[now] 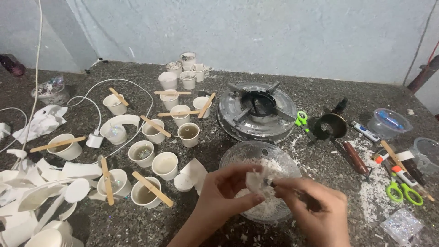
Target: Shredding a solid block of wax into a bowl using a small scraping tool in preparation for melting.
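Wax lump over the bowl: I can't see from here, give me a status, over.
Left hand pinches white wax lump. Right hand works a small tool into it. Both above glass bowl of shavings. Nothing in the way.

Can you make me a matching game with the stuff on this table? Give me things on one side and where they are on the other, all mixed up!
Things:
1. glass bowl
2. green scissors
3. round metal burner
4. torn white paper cups

Places:
A. far right edge of the table
B. just behind the glass bowl
C. under both hands, full of white flakes
D. piled at the left front corner

Pairs: 1-C, 2-A, 3-B, 4-D
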